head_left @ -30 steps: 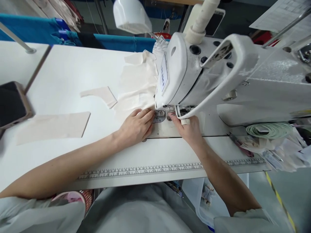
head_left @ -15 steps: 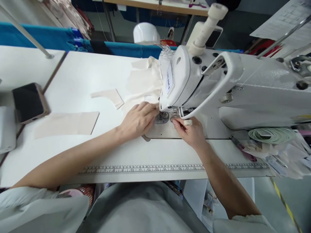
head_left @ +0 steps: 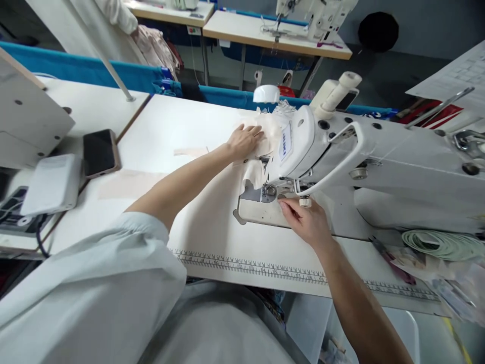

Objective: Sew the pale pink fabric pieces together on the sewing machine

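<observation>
My left hand reaches out to the left of the sewing machine head. Its fingers are stretched out and lie on a bunched piece of cream fabric beside the head. Another fold of this cloth lies near the metal needle plate. Close to the presser foot, just right of the plate, my right hand has thumb and fingertips pinched together. What they hold, if anything, is too small to make out. A narrow cut strip of fabric lies left of my left forearm.
A phone and a white box-shaped device lie at the left. A pale cut panel rests near them. A printed ruler runs along the front edge. Dark-red-handled snips and a green coil lie at the right.
My left hand has moved away from the needle plate, farther back onto the bunched fabric. My right hand stays by the presser foot. The camera view has shifted, showing more of the room behind.
</observation>
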A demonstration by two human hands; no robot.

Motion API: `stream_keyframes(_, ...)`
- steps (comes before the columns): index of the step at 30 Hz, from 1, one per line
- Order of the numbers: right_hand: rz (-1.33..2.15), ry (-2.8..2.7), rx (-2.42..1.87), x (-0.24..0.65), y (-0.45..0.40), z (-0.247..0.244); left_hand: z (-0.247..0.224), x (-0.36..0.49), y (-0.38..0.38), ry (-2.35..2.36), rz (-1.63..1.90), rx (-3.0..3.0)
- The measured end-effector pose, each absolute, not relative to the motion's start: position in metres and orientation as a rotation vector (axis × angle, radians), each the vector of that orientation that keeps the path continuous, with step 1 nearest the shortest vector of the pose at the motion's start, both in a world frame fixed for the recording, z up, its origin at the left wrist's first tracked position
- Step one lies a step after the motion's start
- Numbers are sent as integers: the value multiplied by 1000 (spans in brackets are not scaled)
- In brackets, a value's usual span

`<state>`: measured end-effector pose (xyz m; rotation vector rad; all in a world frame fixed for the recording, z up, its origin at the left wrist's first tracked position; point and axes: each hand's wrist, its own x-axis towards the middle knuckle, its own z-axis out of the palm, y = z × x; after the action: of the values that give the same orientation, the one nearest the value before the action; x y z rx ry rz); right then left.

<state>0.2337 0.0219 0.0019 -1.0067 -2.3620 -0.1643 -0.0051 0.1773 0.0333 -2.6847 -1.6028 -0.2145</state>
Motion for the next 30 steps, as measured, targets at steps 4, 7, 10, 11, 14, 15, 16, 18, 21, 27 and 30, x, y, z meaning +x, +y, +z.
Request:
stream_keyframes(4,-190,-2368,-978,235,22,3,56,-23,161,-1764,-390,-2613)
stream_keyframes(7,-199,-2378,-968,233,22,6,61,-34,114,-1784,-357,-2731)
stream_keyframes(10,-138,-2419,-967,229,20,9,53,-35,70,-1675,-228,-2931)
stream_keyframes(11,-114,-2434,-971,229,19,9,49,-34,61,-1682,-229,-2908)
stream_keyframes(14,-95,-2446,-965,230,17,9,41,-40,53,-1672,-289,-2808)
stream_keyframes(15,-103,-2442,-961,230,17,9,41,-46,55,-1660,-324,-2775)
stream_keyframes(16,-112,-2439,-956,231,17,9,41,-55,58,-1661,-366,-2738)
stream_keyframes(18,-128,-2435,-946,232,17,8,42,-78,63,-1731,-453,-2649)
stream_keyframes(21,-120,-2449,-938,230,17,9,41,-110,64,-1947,-484,-2548)
stream_keyframes(27,-44,-2482,-986,230,16,10,32,-119,58,-2056,-416,-2453)
stream_keyframes(30,-45,-2487,-1005,232,16,9,32,-115,56,-2053,-375,-2437)
